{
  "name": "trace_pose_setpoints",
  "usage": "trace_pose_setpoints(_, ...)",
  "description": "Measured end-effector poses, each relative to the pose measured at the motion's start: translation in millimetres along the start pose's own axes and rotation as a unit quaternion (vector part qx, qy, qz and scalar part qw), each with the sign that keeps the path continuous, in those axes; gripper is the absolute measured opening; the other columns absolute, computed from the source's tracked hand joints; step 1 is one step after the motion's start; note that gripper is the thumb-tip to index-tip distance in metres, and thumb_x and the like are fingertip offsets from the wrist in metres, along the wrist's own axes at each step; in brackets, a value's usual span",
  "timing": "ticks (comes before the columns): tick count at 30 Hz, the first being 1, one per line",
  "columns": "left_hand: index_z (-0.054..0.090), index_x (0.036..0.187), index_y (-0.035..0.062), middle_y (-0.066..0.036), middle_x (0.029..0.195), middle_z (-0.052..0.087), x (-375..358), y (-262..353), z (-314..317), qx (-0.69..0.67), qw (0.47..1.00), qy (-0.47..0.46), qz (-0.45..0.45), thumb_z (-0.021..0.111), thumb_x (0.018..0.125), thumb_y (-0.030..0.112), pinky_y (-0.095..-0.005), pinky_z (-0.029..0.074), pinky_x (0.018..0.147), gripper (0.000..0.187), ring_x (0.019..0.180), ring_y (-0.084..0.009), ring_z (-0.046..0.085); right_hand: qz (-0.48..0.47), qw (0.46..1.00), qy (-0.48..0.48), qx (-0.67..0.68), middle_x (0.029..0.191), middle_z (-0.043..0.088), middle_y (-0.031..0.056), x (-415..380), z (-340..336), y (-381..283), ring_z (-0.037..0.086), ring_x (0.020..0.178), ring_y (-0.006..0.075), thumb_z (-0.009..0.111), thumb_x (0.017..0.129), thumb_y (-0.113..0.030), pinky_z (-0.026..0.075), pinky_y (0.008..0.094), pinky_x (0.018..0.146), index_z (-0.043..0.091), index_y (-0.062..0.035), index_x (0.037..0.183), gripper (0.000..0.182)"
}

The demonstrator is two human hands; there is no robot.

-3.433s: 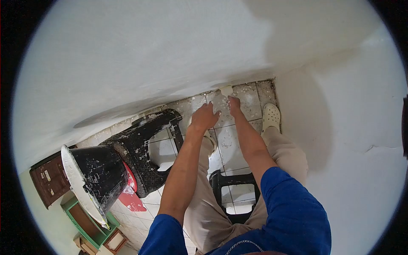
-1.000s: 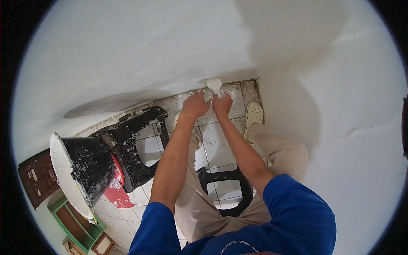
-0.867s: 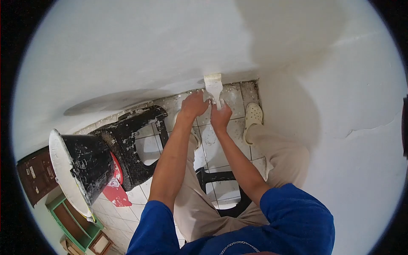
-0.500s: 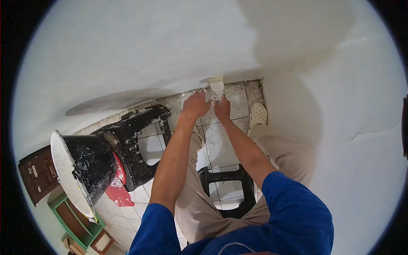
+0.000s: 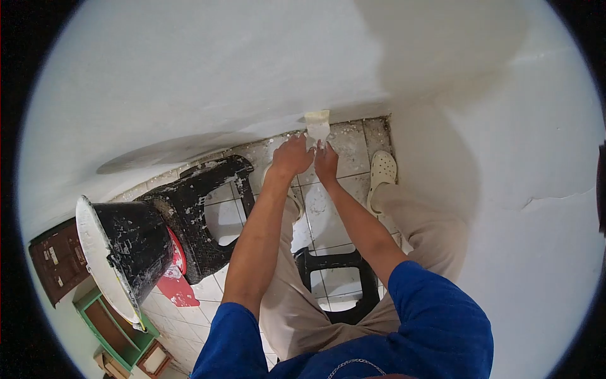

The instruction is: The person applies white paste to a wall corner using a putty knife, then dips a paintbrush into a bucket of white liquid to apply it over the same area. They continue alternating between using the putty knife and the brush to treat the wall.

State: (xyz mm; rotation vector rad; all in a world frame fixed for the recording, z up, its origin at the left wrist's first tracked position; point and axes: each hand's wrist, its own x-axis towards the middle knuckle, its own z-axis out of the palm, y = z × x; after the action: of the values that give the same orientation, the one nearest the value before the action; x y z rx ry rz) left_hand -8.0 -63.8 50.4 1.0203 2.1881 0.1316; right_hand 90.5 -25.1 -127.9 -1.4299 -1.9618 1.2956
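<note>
A putty knife (image 5: pixel 318 128) with a broad pale blade sits low against the wall (image 5: pixel 240 69), its edge touching or almost touching it just above the floor. My right hand (image 5: pixel 326 163) is closed around the knife's handle, most of which the fingers hide. Close beside it on the left, my left hand (image 5: pixel 292 156) is closed with bent fingers near the blade. What it holds, if anything, cannot be made out. Both arms stretch forward between my knees.
A black bucket (image 5: pixel 136 243) with a whitened rim stands on a splattered black stool (image 5: pixel 189 208) to the left. Under me is another black stool (image 5: pixel 334 262). A side wall (image 5: pixel 524 252) rises on the right. Green shelving (image 5: pixel 117 328) is at lower left.
The putty knife has shifted slightly left along the wall, with my right hand moving the same way. The blade now shows straighter and wider. My left hand has hardly moved.
</note>
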Motion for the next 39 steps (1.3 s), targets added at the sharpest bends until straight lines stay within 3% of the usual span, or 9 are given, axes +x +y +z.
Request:
trace_pose_setpoints(6, 0.048, 0.115, 0.0013, -0.023, 0.112, 0.052, 2, -7, 5, 0.017, 0.999, 0.034, 0.015, 0.051, 0.081, 0.037, -0.0451, 0.043, 0.085, 0.049, 0.102, -0.0367, 0.053, 0.095, 0.984, -0.134, -0.073, 0.084, 0.060, 0.0236, 4, 14, 26, 0.057, 0.080, 0.0422, 0.041, 0.089, -0.036, 0.043, 0.0474, 0.075, 0.057, -0.0002, 0.097, 0.040)
trace_pose_setpoints(12, 0.046, 0.117, 0.0000, -0.024, 0.116, 0.050, 5, -15, 10, 0.005, 0.999, 0.031, 0.015, 0.051, 0.082, 0.037, -0.0440, 0.040, 0.089, 0.051, 0.108, -0.0364, 0.049, -0.039, 0.995, -0.045, 0.085, 0.087, 0.060, 0.0242, -13, -11, -23, 0.057, 0.082, 0.0424, 0.042, 0.089, -0.032, 0.043, 0.0477, 0.076, 0.057, -0.0007, 0.095, 0.036)
trace_pose_setpoints(14, 0.042, 0.123, -0.0024, -0.024, 0.126, 0.043, 7, -15, 9, -0.006, 1.000, -0.006, 0.007, 0.050, 0.083, 0.037, -0.0415, 0.034, 0.098, 0.057, 0.118, -0.0357, 0.041, 0.021, 0.996, -0.081, 0.029, 0.087, 0.061, 0.0234, -10, -7, -32, 0.057, 0.082, 0.0418, 0.043, 0.088, -0.030, 0.043, 0.0471, 0.077, 0.057, -0.0011, 0.097, 0.034)
trace_pose_setpoints(21, 0.049, 0.113, 0.0014, -0.023, 0.112, 0.052, 3, -19, 10, 0.016, 0.999, 0.044, 0.003, 0.051, 0.082, 0.038, -0.0452, 0.043, 0.086, 0.048, 0.103, -0.0369, 0.053, 0.039, 0.990, -0.074, -0.116, 0.083, 0.060, 0.0223, -11, 1, 18, 0.057, 0.079, 0.0396, 0.046, 0.087, -0.026, 0.042, 0.0481, 0.074, 0.057, -0.0001, 0.095, 0.029)
trace_pose_setpoints(24, 0.048, 0.114, 0.0007, -0.023, 0.113, 0.051, 4, -14, 7, 0.015, 1.000, 0.020, -0.002, 0.051, 0.082, 0.038, -0.0450, 0.043, 0.086, 0.049, 0.103, -0.0370, 0.052, -0.022, 0.998, -0.052, 0.043, 0.086, 0.060, 0.0239, -17, -13, 11, 0.056, 0.080, 0.0425, 0.045, 0.087, -0.028, 0.043, 0.0483, 0.074, 0.057, -0.0002, 0.097, 0.031)
trace_pose_setpoints(30, 0.044, 0.119, -0.0035, -0.026, 0.115, 0.050, -6, -3, -4, -0.006, 1.000, -0.002, -0.011, 0.050, 0.083, 0.037, -0.0437, 0.039, 0.091, 0.054, 0.109, -0.0382, 0.048, 0.064, 0.985, -0.098, -0.125, 0.088, 0.060, 0.0241, 5, 10, 0, 0.057, 0.083, 0.0416, 0.048, 0.085, -0.030, 0.045, 0.0464, 0.076, 0.058, 0.0023, 0.094, 0.035)
trace_pose_setpoints(33, 0.045, 0.117, -0.0035, -0.026, 0.113, 0.051, -2, -8, -2, -0.003, 1.000, -0.001, -0.010, 0.050, 0.083, 0.037, -0.0440, 0.039, 0.091, 0.053, 0.108, -0.0383, 0.048, 0.300, 0.942, -0.147, -0.016, 0.092, 0.061, 0.0238, 21, 50, 97, 0.058, 0.089, 0.0392, 0.049, 0.083, -0.030, 0.045, 0.0450, 0.079, 0.060, 0.0048, 0.089, 0.037)
trace_pose_setpoints(36, 0.046, 0.115, -0.0035, -0.026, 0.112, 0.051, 2, -10, 2, 0.003, 1.000, 0.005, 0.003, 0.051, 0.083, 0.037, -0.0442, 0.039, 0.090, 0.051, 0.107, -0.0384, 0.049, 0.188, 0.960, -0.138, -0.154, 0.059, 0.060, 0.0103, 19, 23, 117, 0.059, 0.056, 0.0231, 0.053, 0.082, -0.034, 0.046, 0.0363, 0.054, 0.061, -0.0010, 0.064, 0.038)
trace_pose_setpoints(39, 0.047, 0.115, -0.0037, -0.026, 0.110, 0.052, 1, -8, 5, 0.000, 1.000, 0.001, -0.001, 0.051, 0.083, 0.037, -0.0442, 0.039, 0.089, 0.051, 0.106, -0.0385, 0.049, 0.315, 0.929, -0.177, -0.075, 0.093, 0.061, 0.0261, 35, -12, 78, 0.059, 0.091, 0.0368, 0.049, 0.082, -0.034, 0.045, 0.0420, 0.082, 0.061, 0.0079, 0.088, 0.044)
